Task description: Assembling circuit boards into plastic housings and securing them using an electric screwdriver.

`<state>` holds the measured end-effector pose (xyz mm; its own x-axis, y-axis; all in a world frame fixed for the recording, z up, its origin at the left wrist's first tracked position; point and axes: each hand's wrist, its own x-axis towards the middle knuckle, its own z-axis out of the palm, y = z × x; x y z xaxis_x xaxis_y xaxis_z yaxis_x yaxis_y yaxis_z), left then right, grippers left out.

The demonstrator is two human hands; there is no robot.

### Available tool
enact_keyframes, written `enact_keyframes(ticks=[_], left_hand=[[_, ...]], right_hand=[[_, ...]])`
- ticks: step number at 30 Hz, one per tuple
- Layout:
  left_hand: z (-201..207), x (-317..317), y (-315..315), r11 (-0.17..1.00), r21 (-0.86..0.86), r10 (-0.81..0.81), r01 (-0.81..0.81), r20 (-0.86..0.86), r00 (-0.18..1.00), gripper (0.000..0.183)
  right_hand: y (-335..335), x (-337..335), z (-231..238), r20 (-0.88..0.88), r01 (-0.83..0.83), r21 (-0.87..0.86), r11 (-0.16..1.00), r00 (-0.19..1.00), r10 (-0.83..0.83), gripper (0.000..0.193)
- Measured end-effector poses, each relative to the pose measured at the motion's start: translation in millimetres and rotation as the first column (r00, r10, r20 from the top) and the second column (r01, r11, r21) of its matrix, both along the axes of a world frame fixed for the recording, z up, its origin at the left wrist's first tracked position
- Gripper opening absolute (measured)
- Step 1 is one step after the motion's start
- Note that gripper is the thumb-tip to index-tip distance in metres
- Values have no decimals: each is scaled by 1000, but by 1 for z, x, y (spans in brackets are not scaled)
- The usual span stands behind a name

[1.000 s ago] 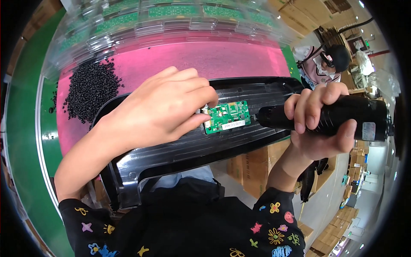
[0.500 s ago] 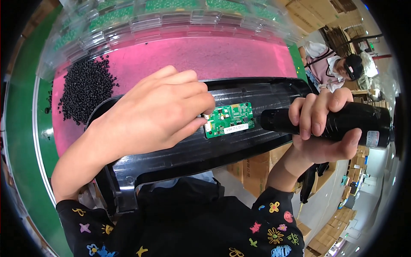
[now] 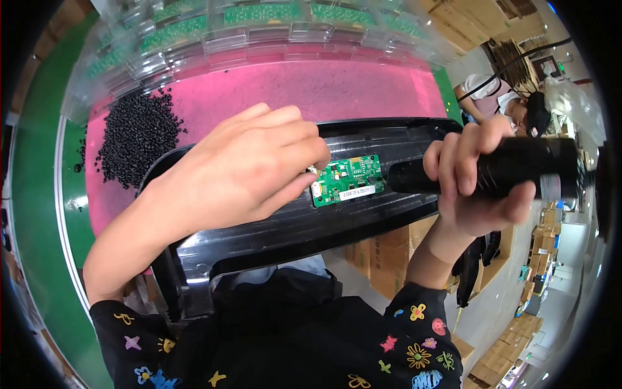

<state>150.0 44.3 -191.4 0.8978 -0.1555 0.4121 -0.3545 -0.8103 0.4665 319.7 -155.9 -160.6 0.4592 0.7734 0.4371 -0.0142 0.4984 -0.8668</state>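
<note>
Left hand (image 3: pixel 246 168) pinched edge of small green circuit board (image 3: pixel 348 179), seated on long black plastic housing (image 3: pixel 291 227). Right hand (image 3: pixel 476 181) gripped black cylindrical power screwdriver (image 3: pixel 492 170), tip at board. Risk: slipped bit, scratched or shifted board.

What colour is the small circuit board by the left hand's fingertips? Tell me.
Green, with a white label strip along its lower edge; the circuit board shows in the head view.
</note>
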Motion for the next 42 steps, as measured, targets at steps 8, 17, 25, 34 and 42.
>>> enact_keyframes(ticks=[8,17,25,34,42], left_hand=[[14,-2,-4,957,36,288,-287,-11,958,30],[27,-21,26,901,405,310,-157,-345,886,27],[51,-54,10,918,140,390,-371,-153,908,18],[39,-276,34,474,-351,871,-808,318,373,40],[25,-383,-4,-157,-942,971,-296,-202,130,9]], right_hand=[[9,52,15,-718,228,-153,962,644,-266,30],[-94,31,-6,-587,224,2,974,789,-181,57],[-235,119,-40,-129,914,-126,385,370,-920,44],[-380,174,-188,875,837,-362,-411,153,-460,42],[-417,133,-238,991,947,-107,-304,77,-109,32]])
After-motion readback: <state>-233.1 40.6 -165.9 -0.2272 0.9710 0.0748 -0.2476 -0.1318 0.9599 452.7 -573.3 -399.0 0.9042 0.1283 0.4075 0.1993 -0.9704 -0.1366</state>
